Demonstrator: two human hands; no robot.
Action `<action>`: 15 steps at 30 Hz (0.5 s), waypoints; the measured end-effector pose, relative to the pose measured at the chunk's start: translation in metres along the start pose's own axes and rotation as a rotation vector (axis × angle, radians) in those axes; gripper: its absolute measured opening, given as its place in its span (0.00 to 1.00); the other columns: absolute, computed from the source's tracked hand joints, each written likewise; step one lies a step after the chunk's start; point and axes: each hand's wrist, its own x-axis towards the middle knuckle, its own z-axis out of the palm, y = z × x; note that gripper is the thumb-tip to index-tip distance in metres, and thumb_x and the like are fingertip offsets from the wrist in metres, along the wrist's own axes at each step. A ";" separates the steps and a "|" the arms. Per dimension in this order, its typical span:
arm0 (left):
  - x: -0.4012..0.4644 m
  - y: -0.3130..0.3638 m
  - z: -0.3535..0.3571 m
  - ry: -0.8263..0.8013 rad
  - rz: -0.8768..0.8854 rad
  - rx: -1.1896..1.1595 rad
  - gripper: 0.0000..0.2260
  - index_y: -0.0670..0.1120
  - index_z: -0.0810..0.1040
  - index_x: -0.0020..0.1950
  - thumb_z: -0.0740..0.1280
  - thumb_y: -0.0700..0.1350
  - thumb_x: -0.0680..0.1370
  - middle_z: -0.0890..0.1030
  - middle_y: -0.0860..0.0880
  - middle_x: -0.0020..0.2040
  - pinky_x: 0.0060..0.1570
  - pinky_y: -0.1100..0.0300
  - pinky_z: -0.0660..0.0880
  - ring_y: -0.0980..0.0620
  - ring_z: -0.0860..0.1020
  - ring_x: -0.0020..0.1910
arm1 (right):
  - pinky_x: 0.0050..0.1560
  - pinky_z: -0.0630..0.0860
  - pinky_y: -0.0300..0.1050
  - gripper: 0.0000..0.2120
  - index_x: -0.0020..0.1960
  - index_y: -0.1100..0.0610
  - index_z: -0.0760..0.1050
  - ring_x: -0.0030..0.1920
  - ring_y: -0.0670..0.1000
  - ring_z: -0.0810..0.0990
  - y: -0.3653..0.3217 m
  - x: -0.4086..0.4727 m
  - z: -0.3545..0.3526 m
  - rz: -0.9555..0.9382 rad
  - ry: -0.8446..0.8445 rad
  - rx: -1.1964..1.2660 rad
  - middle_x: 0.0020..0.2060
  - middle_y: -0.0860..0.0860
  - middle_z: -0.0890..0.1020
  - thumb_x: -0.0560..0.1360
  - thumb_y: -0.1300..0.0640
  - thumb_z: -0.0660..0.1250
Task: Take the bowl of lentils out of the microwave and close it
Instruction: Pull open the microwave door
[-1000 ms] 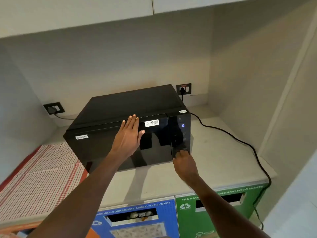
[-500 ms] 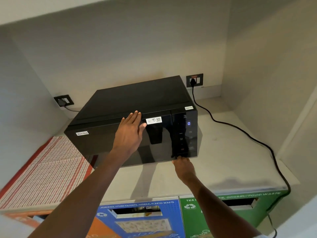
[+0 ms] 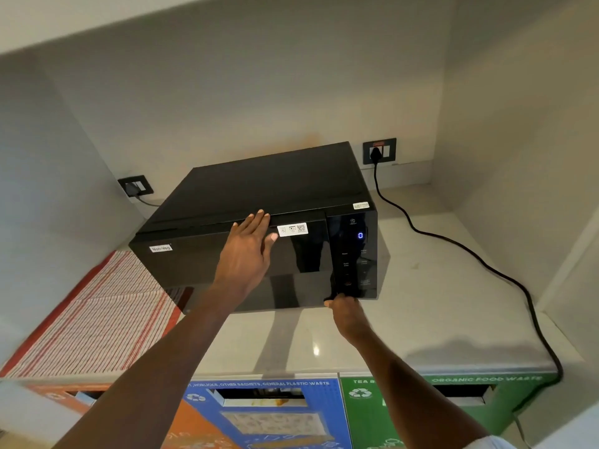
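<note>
Boxy glossy black microwave (image 3: 259,241) centre frame on pale polished desk (image 3: 437,303), door shut, left hand (image 3: 248,251) flat with fingers spread on door, right hand (image 3: 346,311) fingers curled at lower door edge, grip unclear, striped woven cloth (image 3: 94,319) lower left

Pale glossy stone surface (image 3: 421,319); red-and-white striped cloth (image 3: 97,319) at left; black power cable (image 3: 470,251) plugged into black wall socket (image 3: 379,151); blue (image 3: 269,413), green (image 3: 405,406) and orange (image 3: 181,426) waste-bin fronts below.
</note>
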 end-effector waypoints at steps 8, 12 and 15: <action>-0.007 0.002 -0.004 -0.010 -0.006 -0.025 0.24 0.46 0.61 0.78 0.52 0.53 0.83 0.63 0.47 0.78 0.77 0.47 0.55 0.49 0.59 0.78 | 0.64 0.74 0.56 0.11 0.53 0.61 0.78 0.59 0.63 0.78 -0.002 -0.016 -0.005 0.057 -0.030 0.250 0.54 0.63 0.80 0.80 0.56 0.60; -0.013 0.002 -0.005 -0.004 -0.018 -0.060 0.23 0.46 0.61 0.78 0.53 0.52 0.84 0.63 0.47 0.78 0.77 0.47 0.52 0.49 0.58 0.78 | 0.68 0.66 0.49 0.19 0.65 0.62 0.74 0.69 0.60 0.70 0.000 -0.025 -0.012 0.063 -0.094 0.228 0.67 0.60 0.74 0.80 0.53 0.58; -0.018 0.001 -0.006 0.001 -0.018 -0.084 0.23 0.46 0.62 0.77 0.53 0.52 0.84 0.64 0.47 0.78 0.77 0.48 0.52 0.48 0.58 0.78 | 0.63 0.70 0.47 0.19 0.64 0.62 0.75 0.66 0.60 0.73 -0.002 -0.030 -0.012 0.065 -0.091 0.240 0.64 0.61 0.76 0.79 0.53 0.60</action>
